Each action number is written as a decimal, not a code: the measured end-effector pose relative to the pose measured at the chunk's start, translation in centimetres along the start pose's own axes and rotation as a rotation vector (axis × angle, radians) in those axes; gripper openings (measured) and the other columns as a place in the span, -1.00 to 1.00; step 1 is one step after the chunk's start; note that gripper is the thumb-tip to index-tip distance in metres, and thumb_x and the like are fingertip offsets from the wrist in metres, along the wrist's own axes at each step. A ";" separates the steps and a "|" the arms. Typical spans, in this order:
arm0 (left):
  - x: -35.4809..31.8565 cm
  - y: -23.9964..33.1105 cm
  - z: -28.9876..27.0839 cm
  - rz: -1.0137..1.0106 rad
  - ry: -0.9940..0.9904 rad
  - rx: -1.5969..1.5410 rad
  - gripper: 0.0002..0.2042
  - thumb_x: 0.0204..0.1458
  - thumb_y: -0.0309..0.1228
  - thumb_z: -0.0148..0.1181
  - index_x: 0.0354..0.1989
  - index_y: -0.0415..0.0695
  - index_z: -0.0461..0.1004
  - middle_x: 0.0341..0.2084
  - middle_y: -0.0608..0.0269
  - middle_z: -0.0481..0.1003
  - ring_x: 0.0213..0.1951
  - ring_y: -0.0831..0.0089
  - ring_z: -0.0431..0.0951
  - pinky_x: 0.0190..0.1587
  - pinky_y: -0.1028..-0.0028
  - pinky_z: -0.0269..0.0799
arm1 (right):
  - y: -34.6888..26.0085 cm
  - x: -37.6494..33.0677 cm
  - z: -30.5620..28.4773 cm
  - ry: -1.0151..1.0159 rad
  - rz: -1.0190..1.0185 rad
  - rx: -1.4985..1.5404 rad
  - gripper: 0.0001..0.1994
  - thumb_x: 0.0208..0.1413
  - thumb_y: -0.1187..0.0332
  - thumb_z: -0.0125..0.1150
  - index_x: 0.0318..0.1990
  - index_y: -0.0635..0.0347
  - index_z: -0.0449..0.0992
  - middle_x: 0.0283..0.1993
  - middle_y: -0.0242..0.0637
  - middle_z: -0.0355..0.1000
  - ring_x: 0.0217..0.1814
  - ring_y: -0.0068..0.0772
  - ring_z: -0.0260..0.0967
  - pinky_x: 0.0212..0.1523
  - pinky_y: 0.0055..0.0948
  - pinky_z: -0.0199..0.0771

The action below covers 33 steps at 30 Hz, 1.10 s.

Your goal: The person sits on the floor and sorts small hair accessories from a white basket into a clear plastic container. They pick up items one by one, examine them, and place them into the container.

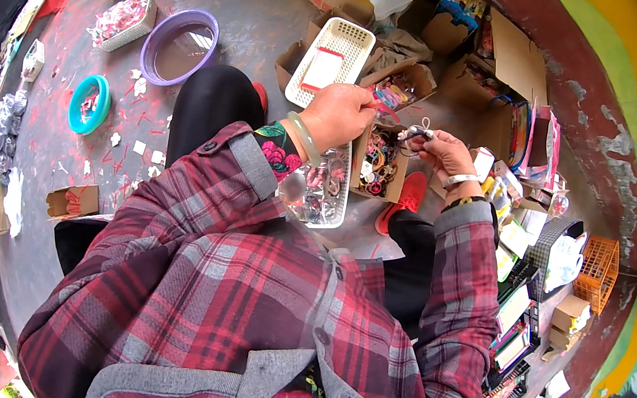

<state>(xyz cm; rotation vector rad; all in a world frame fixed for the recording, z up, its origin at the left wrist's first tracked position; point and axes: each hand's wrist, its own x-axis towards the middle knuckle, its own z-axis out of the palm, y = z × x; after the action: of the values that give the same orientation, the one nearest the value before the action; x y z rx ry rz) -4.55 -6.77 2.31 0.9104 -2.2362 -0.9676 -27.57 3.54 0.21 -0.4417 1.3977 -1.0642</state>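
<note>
My left hand is closed in a pinch on a thin pinkish-red strip, whose exact kind I cannot make out. Just to the right, my right hand grips a small bunch of dark hair ties with a pale loop and light beads showing at its top. Below the hands stands a cardboard box of colourful hair ties and trinkets. Beneath my left wrist, a white basket holds clear-wrapped pieces. A second white basket beyond it holds a red-edged white card.
On the littered floor at left stand a purple basin of water, a turquoise bowl and a white basket of pink-red pieces. Open cartons crowd the far right. Stacked goods and an orange crate line the right wall.
</note>
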 end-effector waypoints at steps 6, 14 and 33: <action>0.0 0.3 0.0 -0.018 -0.025 0.005 -0.79 -0.10 -0.34 0.08 -0.42 -0.25 0.50 -0.57 -0.01 0.47 -0.47 0.19 0.51 -0.38 0.39 0.39 | -0.9 -2.0 0.4 -0.062 -0.086 0.053 -0.89 -0.05 0.49 0.15 -0.33 0.23 0.40 -0.49 -0.40 0.38 -0.47 -0.59 0.34 -0.44 -0.67 0.33; -0.2 0.3 0.6 -0.023 -0.025 0.001 -0.81 -0.10 -0.37 0.08 -0.43 -0.26 0.50 -0.55 -0.03 0.48 -0.45 0.14 0.51 -0.36 0.36 0.39 | -1.5 -2.3 1.4 -0.059 -0.125 0.014 -0.83 0.05 0.30 0.09 -0.29 0.20 0.44 -0.50 -0.40 0.42 -0.49 -0.60 0.39 -0.52 -0.70 0.40; -0.2 -0.1 1.8 0.019 -0.034 -0.027 -0.82 -0.10 -0.38 0.06 -0.45 -0.27 0.48 -0.58 -0.02 0.46 -0.48 0.17 0.48 -0.41 0.37 0.36 | -0.7 -0.8 1.3 0.195 -0.305 -0.429 -0.80 -0.05 0.26 0.13 -0.36 0.16 0.57 -0.42 -0.49 0.45 -0.44 -0.69 0.22 -0.48 -0.62 0.19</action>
<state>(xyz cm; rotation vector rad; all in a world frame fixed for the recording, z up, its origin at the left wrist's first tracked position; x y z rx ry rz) -5.61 -5.98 1.11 0.8653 -2.2507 -1.0096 -26.47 3.39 1.51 -0.9053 1.7808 -1.0674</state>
